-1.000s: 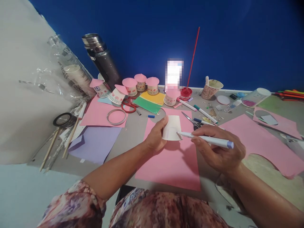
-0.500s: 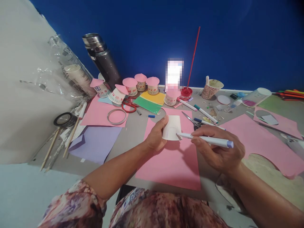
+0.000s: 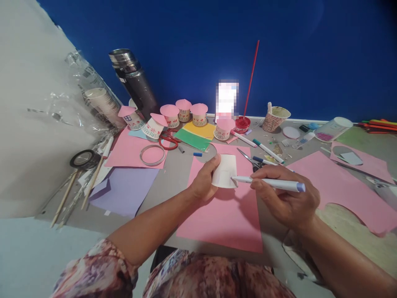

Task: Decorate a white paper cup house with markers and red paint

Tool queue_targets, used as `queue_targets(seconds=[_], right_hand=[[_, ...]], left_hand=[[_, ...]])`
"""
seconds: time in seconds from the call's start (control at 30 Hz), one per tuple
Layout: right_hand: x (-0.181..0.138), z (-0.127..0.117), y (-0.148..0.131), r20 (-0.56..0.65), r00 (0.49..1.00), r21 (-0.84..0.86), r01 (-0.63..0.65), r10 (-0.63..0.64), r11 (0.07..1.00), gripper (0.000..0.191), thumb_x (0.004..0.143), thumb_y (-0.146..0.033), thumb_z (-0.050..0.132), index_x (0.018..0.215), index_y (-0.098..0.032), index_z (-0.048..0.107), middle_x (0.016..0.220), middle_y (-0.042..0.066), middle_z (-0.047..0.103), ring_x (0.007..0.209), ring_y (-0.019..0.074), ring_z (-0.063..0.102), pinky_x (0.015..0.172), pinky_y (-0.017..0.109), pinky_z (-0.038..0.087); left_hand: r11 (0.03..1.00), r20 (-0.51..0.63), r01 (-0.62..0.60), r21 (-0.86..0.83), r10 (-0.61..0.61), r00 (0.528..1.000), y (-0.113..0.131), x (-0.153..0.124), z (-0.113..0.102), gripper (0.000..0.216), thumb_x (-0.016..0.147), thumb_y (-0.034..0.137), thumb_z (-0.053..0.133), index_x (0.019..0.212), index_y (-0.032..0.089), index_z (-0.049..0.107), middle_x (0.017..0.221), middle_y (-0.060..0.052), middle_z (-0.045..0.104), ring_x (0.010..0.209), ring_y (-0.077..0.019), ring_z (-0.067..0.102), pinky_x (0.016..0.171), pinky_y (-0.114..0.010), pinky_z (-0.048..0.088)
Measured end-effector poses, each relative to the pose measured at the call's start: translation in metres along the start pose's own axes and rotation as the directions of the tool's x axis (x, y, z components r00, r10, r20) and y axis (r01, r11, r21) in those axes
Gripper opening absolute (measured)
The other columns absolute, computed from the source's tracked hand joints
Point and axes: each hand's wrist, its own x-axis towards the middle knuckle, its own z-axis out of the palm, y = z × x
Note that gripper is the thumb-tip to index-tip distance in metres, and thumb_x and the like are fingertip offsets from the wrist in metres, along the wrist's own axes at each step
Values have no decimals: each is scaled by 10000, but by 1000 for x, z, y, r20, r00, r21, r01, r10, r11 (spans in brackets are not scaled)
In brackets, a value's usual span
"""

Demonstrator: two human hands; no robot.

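My left hand [image 3: 206, 178] is wrapped round the side of a white paper cup [image 3: 226, 170], which is upside down with its rim toward me. My right hand [image 3: 285, 196] grips a white marker with a lilac end [image 3: 279, 184], and its tip meets the cup's wall near the rim on the right. Any mark under the tip is too faint to make out. Beneath both lies a pink paper sheet [image 3: 220, 225]. Small scissors [image 3: 248, 157] rest just beyond my right hand, beside several markers such as a green-capped one [image 3: 268, 151].
Several decorated cups with pink cone tops [image 3: 169, 116] stand at the back near a dark flask [image 3: 135, 82]. Red-handled scissors [image 3: 169, 142], a tape ring [image 3: 152, 155] and purple paper [image 3: 127, 190] lie left. A lit phone [image 3: 226, 99] leans on the blue wall. Cut pink paper [image 3: 335, 178] lies right.
The marker's tip stays by the cup's rim, with only a slight shift of hand and cup. The whole view has moved a little; both holds are unchanged.
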Motion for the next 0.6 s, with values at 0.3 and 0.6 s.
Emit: queue_targets(seconds=[0.3, 0.6], right_hand=[[-1, 0, 0, -38, 999, -43, -37, 36, 998, 110, 953, -181, 704, 855, -229, 721, 717, -11, 793, 557, 142, 725, 539, 230, 544], [-1, 1, 2, -17, 1000, -55, 0, -1, 998, 91, 978, -179, 690, 902, -224, 712, 753, 0, 809, 603, 155, 752, 551, 242, 556]], left_hand=[[994, 73, -104, 44, 101, 992, -4, 1, -2, 577, 788, 631, 846, 1091, 155, 727, 873, -59, 682, 783, -213, 661, 705, -335, 579], [978, 61, -170, 124, 163, 985, -7, 1, -4, 546, 804, 640, 816, 1091, 183, 733, 907, -38, 649, 806, -193, 621, 735, -308, 533]])
